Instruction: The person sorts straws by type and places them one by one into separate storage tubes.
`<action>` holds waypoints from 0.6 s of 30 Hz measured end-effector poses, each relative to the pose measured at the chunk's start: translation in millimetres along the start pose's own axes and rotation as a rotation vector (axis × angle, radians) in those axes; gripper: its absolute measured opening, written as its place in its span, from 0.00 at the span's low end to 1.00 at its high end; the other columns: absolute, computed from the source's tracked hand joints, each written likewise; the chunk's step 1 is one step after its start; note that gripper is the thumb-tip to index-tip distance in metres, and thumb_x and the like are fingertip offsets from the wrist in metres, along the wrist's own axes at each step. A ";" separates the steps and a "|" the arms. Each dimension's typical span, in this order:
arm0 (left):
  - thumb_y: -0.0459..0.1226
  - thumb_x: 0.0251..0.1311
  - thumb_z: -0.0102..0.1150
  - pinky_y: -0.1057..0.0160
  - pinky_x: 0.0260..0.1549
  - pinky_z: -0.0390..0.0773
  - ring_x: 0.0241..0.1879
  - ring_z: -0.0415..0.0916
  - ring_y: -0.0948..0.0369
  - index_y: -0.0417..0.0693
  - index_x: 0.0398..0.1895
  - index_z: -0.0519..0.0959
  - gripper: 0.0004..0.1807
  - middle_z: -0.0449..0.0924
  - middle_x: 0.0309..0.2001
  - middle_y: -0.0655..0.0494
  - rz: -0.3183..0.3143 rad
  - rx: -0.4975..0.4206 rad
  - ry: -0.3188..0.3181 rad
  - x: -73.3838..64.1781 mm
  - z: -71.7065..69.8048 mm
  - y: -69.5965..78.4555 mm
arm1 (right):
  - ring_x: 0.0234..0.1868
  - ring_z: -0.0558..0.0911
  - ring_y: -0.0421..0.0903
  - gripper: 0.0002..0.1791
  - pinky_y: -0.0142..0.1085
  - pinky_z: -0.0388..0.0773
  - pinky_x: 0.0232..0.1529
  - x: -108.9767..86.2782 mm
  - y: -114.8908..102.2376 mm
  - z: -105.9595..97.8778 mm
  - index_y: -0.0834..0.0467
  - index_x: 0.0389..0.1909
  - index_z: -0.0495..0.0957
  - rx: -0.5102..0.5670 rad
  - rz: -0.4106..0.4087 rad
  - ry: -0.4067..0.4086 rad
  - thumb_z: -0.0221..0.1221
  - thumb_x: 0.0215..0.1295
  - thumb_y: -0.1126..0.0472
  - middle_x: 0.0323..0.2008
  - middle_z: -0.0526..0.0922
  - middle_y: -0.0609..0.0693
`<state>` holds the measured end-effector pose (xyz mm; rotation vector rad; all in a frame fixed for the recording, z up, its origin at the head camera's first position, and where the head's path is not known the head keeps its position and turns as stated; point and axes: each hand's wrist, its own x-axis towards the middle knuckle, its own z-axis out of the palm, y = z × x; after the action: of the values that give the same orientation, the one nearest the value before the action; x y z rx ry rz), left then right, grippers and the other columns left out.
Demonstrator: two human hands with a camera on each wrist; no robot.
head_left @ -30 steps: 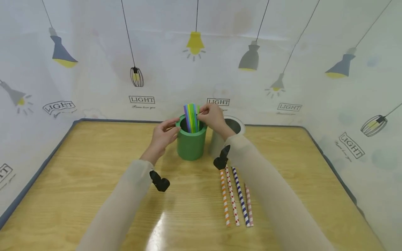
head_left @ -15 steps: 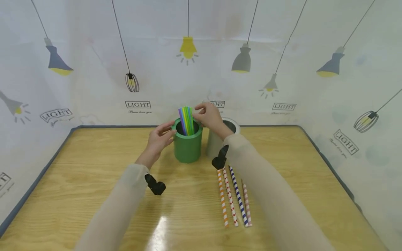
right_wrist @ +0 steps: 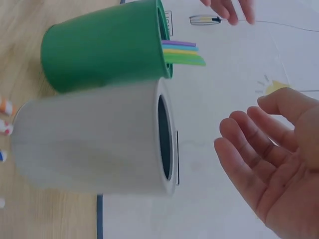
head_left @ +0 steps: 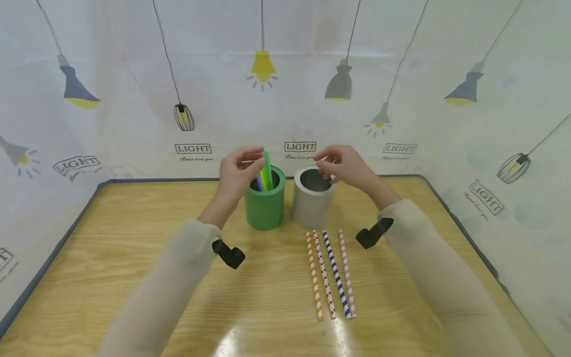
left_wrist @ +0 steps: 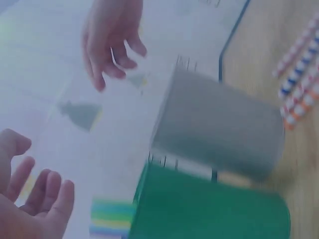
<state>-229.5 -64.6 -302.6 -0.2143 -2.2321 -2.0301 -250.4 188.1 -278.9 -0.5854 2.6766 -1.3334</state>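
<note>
A green cup (head_left: 264,210) stands at the back middle of the table, holding a bundle of coloured straws (head_left: 269,174) that pokes above its rim. Beside it on the right is a grey-white cup (head_left: 311,206) with a dark inside. My left hand (head_left: 234,176) hovers at the green cup's left rim with fingers loosely bent; the left wrist view shows it apart from the straws (left_wrist: 110,218). Over the right rim of the grey-white cup hangs my right hand (head_left: 345,164). In the right wrist view, nothing lies in that hand (right_wrist: 279,159), and its fingers are relaxed.
Several patterned paper straws lie side by side before the grey-white cup: orange-striped (head_left: 314,280), red-dotted (head_left: 324,277), blue-striped (head_left: 336,275) and pink-striped (head_left: 347,272). A lamp-printed backdrop (head_left: 223,74) rises around the wooden table (head_left: 156,238).
My right hand has left the coloured straws and moved right, over the grey-white cup. The left hand has risen slightly off the green cup's rim. The head view has shifted a little.
</note>
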 end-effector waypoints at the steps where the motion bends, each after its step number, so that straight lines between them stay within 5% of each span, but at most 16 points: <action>1: 0.36 0.58 0.59 0.62 0.41 0.79 0.45 0.75 0.57 0.43 0.52 0.76 0.18 0.75 0.49 0.47 -0.009 0.001 -0.029 -0.6 10.1 2.1 | 0.33 0.80 0.54 0.14 0.44 0.82 0.29 -5.4 3.7 -2.9 0.65 0.47 0.74 -0.006 -0.001 -0.007 0.53 0.65 0.61 0.33 0.79 0.62; 5: 0.35 0.57 0.60 0.61 0.42 0.79 0.46 0.75 0.55 0.42 0.51 0.76 0.17 0.76 0.49 0.46 -0.045 0.034 -0.107 -4.8 45.4 0.8 | 0.33 0.81 0.56 0.14 0.45 0.82 0.29 -20.4 16.8 -8.9 0.66 0.47 0.75 -0.008 0.005 -0.006 0.54 0.65 0.62 0.32 0.80 0.61; 11: 0.34 0.56 0.60 0.58 0.54 0.70 0.55 0.67 0.51 0.40 0.52 0.75 0.20 0.72 0.55 0.47 -0.066 0.068 -0.071 -12.7 78.7 -17.1 | 0.35 0.80 0.56 0.14 0.41 0.82 0.30 -39.8 37.8 -12.4 0.65 0.48 0.74 0.010 0.063 -0.016 0.52 0.66 0.60 0.34 0.79 0.60; 18: 0.34 0.53 0.61 0.58 0.62 0.58 0.63 0.58 0.52 0.41 0.58 0.71 0.26 0.63 0.62 0.45 0.051 0.184 -0.012 -12.8 106.1 -36.0 | 0.36 0.80 0.55 0.16 0.42 0.82 0.32 -58.9 75.8 -7.2 0.66 0.50 0.74 0.082 0.124 0.002 0.52 0.67 0.60 0.36 0.79 0.62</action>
<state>-222.5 37.3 -350.2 -0.2631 -2.3768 -1.7897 -220.3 257.0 -339.1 -0.4027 2.5974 -1.4020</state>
